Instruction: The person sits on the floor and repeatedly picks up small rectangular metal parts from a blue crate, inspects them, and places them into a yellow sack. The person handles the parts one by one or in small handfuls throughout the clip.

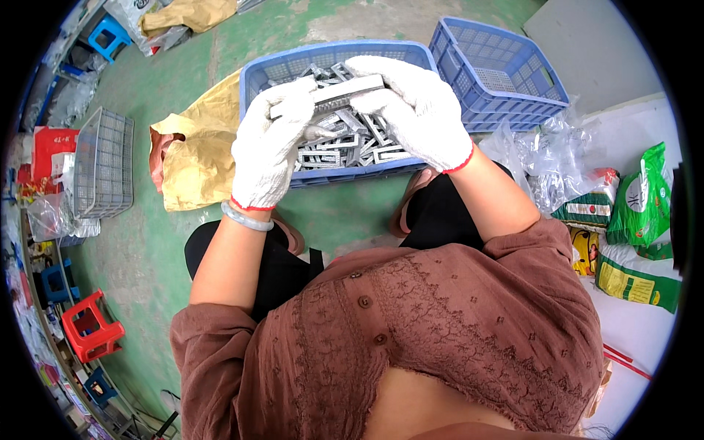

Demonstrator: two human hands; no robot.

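Note:
Both my hands wear white knitted gloves with red cuffs. Between them is a long, silvery rectangular metal part (348, 91), roughly level above a blue plastic crate (337, 50). My left hand (273, 139) is closed on its left end. My right hand (418, 110) grips the right end, fingers behind and thumb below. By the left thumb a rounded grey tip (315, 133) shows; I cannot tell what it is. Inside the crate lies a jumbled heap of similar silvery metal pieces (320, 158), many shaped like narrow frames, partly hidden by my hands.
Brown paper sacking (198, 158) lies left of the crate. A second blue crate (506, 103) stands at the right, near clear plastic bags (554, 165) and green packages (642, 198). On the left are a grey basket (104, 165), a red stool (92, 326) and loaded shelves.

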